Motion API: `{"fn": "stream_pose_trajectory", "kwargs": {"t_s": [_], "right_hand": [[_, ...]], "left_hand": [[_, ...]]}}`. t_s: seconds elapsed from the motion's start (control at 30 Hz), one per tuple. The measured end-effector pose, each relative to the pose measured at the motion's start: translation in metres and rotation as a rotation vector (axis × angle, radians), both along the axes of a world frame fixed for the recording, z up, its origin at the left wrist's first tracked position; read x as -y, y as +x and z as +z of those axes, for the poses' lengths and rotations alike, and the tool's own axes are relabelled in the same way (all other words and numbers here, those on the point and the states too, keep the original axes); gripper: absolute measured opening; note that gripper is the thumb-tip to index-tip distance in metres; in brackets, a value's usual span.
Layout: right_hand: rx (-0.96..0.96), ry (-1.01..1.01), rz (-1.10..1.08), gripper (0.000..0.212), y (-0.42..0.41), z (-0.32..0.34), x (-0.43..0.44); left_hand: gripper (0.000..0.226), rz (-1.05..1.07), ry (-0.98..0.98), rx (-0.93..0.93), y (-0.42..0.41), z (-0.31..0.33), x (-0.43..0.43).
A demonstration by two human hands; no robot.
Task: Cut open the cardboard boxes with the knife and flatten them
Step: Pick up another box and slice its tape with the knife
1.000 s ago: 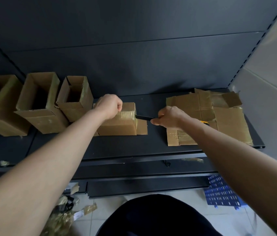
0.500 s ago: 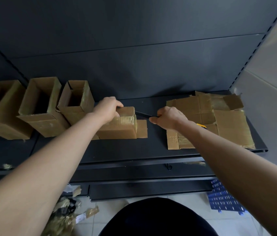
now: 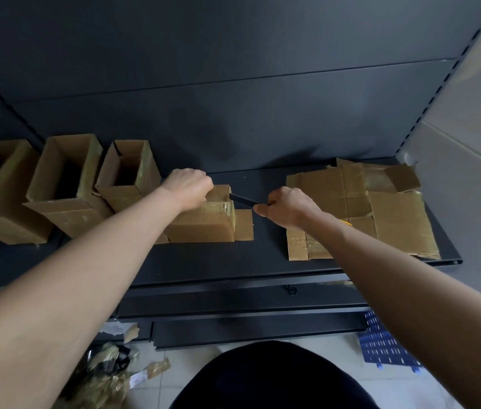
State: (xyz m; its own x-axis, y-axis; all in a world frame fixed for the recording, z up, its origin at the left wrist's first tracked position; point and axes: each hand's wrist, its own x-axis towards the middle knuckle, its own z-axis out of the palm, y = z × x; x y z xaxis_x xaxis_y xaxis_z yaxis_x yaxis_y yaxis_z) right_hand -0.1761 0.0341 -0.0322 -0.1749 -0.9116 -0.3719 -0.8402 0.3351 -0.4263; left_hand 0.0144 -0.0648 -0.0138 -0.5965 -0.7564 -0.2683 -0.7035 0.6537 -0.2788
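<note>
While the left hand (image 3: 187,187) curls over the top of the box (image 3: 203,228), pinning it on the middle of the shelf (image 3: 203,267), the right hand (image 3: 288,206) grips the knife (image 3: 243,199). Its dark blade seems to meet the box's upper right corner, though dim light leaves that unsure. A hard push could slip the blade toward the nearby left fingers. The box is brown, with glossy tape along its top edge and one flap lying flat to the right.

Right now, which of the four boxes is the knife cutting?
The rightmost box, under the left hand. The knife in the right hand meets its far right corner; the other three stand open, untouched.
</note>
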Motion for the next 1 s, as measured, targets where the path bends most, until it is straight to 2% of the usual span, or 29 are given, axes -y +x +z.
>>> {"fn": "stream_pose_trajectory", "kwargs": {"t_s": [0.2,0.4,0.63,0.77,1.0], "right_hand": [[0.014,0.01,0.032,0.034,0.005,0.003,-0.002],[0.01,0.039,0.035,0.032,0.007,0.006,0.0],[-0.01,0.059,0.053,0.034,0.014,0.008,0.003],[0.008,0.068,-0.016,0.039,0.027,0.004,0.009],[-0.08,0.061,-0.115,0.039,0.053,-0.004,0.017]], "left_hand": [[0.028,0.049,0.174,-0.095,0.007,-0.001,0.011],[0.021,0.04,0.259,-0.099,0.008,0.01,0.018],[0.033,0.001,0.191,-0.124,0.013,-0.005,0.013],[0.034,0.0,0.161,-0.162,0.016,-0.011,0.008],[0.033,0.015,0.122,-0.247,0.021,-0.017,-0.001]]}}
